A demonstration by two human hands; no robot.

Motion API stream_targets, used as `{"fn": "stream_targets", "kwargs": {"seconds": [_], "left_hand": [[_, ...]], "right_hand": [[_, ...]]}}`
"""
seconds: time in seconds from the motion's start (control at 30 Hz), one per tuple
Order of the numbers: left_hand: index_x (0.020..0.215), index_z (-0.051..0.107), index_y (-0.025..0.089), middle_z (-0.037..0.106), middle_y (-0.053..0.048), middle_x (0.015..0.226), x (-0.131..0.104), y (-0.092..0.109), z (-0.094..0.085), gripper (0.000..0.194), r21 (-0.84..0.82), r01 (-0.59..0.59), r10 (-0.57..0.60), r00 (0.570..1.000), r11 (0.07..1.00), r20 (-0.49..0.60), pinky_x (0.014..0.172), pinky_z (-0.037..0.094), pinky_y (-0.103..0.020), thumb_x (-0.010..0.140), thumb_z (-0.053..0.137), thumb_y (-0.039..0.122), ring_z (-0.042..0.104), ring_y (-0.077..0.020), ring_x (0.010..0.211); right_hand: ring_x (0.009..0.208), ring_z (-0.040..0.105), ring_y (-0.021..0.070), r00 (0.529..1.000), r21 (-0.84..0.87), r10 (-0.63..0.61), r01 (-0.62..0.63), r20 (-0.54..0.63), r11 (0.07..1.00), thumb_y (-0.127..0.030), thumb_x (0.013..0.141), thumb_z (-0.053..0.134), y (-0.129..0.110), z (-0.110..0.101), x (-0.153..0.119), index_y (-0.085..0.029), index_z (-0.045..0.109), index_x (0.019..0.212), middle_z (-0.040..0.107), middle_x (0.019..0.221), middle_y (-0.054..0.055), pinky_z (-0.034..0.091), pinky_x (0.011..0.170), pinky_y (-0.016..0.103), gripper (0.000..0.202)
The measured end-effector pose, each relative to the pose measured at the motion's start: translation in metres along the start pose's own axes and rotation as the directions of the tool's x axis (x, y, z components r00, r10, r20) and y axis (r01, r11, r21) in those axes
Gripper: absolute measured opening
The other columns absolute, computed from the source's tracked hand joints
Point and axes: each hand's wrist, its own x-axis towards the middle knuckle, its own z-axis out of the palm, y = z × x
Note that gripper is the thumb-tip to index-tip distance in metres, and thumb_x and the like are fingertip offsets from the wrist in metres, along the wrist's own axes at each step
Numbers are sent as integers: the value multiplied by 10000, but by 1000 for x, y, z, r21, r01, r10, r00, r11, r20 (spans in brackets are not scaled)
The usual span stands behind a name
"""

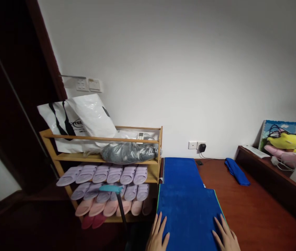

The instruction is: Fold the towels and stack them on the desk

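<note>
A blue towel [189, 212] with green edging is spread flat on the reddish-brown table [252, 209]. My left hand [158, 233] rests on its left edge, fingers apart. Across from it, my right hand [225, 234] lies on the right edge with the fingers spread. Neither hand is gripping the cloth. Just beyond, another blue towel [181, 170] lies flat, its near end meeting or covered by the closer one. A third blue cloth [237, 171], folded narrow, sits farther right on the table.
Left of the table stands a wooden shoe rack [106, 158] with several slippers [134, 174], a white bag [92, 118] and a plastic-wrapped bundle [129, 152]. A blue-topped pole [121, 205] leans before it. A charger [202, 147] is plugged in. A raised shelf [273, 167] holds a yellow plush toy [289, 141].
</note>
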Motion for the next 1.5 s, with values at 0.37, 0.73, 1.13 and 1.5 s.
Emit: {"fn": "stream_targets", "kwargs": {"seconds": [0.37, 0.73, 1.13, 1.5], "left_hand": [[1413, 250, 353, 256, 23, 1493, 3, -19, 17, 541, 21, -59, 60, 998, 998, -16, 1074, 358, -425, 897, 413, 372, 247, -242, 1359], [1424, 209, 341, 193, 33, 1511, 1, -4, 0, 519, 49, 0, -2, 999, 999, 42, 1078, 322, -448, 919, 331, 327, 176, -214, 1381], [1422, 268, 240, 79, -19, 1513, 37, 22, -29, 765, 164, 96, -141, 946, 982, 291, 1128, 174, -442, 690, 487, 187, 86, -210, 1391], [1431, 222, 294, 134, 14, 1527, 159, 40, -23, 621, 252, -21, -36, 976, 968, 217, 1133, 148, -482, 831, 331, 180, 99, -206, 1399]], "right_hand": [[1349, 291, 229, 964, 65, -257, 252, 74, 965, -568, 884, 294, -161, 52, 41, -369, 289, 1395, 289, 1483, 1, 340, 1058, 467, 549], [1367, 256, 214, 997, -34, -11, 14, 76, 999, -600, 863, 299, 11, 8, 31, -311, 322, 1391, 308, 1482, 29, 273, 1085, 480, 603], [1383, 208, 200, 995, 88, -92, 88, 47, 992, -563, 894, 238, -75, 9, 68, -354, 270, 1405, 216, 1516, -2, 268, 1087, 485, 554], [1400, 136, 201, 992, 84, -88, 80, 94, 993, -518, 909, 202, -170, 64, 140, -295, 257, 1422, 167, 1529, 31, 239, 1095, 469, 562]]}}
